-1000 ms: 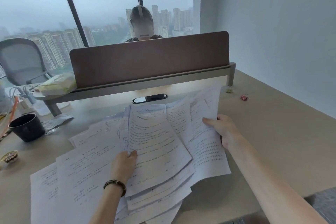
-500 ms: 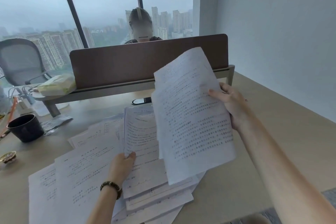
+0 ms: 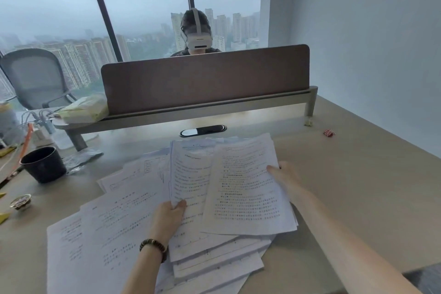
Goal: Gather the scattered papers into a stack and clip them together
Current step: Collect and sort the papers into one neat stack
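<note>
Left hand pinching pile, right hand gripping top sheets. Risk: fanned edges slipping, misaligning stack. Clip sitting at 2 o'clock.

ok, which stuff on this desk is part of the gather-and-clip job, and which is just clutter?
Job:
- scattered papers
- sheet held by right hand
- pile under left hand
- red binder clip
- small yellowish clip, too small to be sure

Clutter:
- black cup
- tissue pack
- cables
- foil wrapper
- small round tin
</note>
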The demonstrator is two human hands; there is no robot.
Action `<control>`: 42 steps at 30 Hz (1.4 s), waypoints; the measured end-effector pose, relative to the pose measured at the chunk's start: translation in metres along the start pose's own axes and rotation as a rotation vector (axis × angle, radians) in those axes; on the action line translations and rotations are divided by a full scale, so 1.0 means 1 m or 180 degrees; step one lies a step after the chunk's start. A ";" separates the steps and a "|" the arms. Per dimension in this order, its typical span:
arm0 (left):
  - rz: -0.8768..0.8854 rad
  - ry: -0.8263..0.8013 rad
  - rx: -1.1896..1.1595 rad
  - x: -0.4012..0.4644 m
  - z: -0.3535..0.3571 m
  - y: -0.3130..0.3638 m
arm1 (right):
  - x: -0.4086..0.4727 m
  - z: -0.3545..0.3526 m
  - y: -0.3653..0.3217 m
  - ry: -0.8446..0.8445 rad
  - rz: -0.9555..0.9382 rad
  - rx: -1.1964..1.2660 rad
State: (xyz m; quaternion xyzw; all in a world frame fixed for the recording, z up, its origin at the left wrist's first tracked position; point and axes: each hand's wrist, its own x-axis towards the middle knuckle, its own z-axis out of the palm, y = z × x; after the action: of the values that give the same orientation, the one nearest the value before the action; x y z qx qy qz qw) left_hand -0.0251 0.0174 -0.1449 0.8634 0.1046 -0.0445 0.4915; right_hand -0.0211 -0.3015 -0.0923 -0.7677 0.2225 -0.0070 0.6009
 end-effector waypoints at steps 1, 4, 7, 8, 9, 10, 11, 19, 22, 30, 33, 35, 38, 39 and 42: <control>0.0000 -0.0013 0.0016 0.000 0.000 0.000 | -0.001 0.002 -0.004 -0.0057 -0.0028 -0.0016; 0.0010 -0.0002 0.0023 0.002 0.000 -0.003 | -0.002 0.005 -0.010 -0.0188 -0.0072 -0.0028; 0.0021 -0.0032 0.0022 0.003 0.000 -0.004 | 0.001 0.005 -0.007 -0.0249 -0.0051 0.0000; 0.0044 -0.0037 0.0030 0.003 0.001 -0.003 | 0.001 0.005 -0.006 -0.0279 -0.0047 -0.0029; 0.0061 -0.0042 0.0038 0.003 0.001 -0.003 | 0.001 0.005 -0.005 -0.0295 -0.0084 -0.0080; 0.0068 -0.0036 0.0046 0.003 0.001 -0.003 | 0.000 0.006 -0.004 -0.0267 -0.0136 -0.0157; 0.0059 -0.0032 0.0053 0.004 0.002 -0.004 | 0.000 0.008 -0.003 -0.0206 -0.0216 -0.0238; 0.0131 0.0030 0.0070 -0.001 0.004 0.000 | -0.008 0.021 -0.004 -0.0325 -0.0671 -0.0548; 0.0091 -0.0006 0.0051 -0.001 0.002 0.000 | -0.001 0.023 0.001 -0.0275 -0.0439 -0.0306; 0.0084 0.0047 0.0171 -0.001 0.003 0.000 | 0.004 0.000 0.006 0.0152 0.0077 0.0612; 0.0090 0.0027 0.0179 -0.002 0.002 0.001 | 0.004 -0.016 0.009 0.0048 0.0199 0.0623; 0.0101 -0.0062 0.0078 -0.001 0.001 0.000 | 0.001 -0.024 0.007 -0.0023 0.0126 0.0636; 0.0096 -0.0064 0.0056 -0.001 -0.001 -0.001 | -0.006 -0.035 -0.002 -0.0069 0.0041 0.0865; 0.0089 -0.0073 0.0047 -0.001 -0.001 -0.001 | -0.008 -0.038 -0.007 -0.0068 0.0001 0.0939; 0.0054 -0.0137 -0.0027 -0.003 -0.002 0.001 | -0.022 -0.048 -0.027 -0.0092 -0.0184 0.0956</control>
State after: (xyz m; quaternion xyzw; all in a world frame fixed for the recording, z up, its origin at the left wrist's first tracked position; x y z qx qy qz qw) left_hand -0.0275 0.0181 -0.1429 0.8610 0.0869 -0.0585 0.4977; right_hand -0.0457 -0.3332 -0.0479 -0.6752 0.1881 -0.0465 0.7117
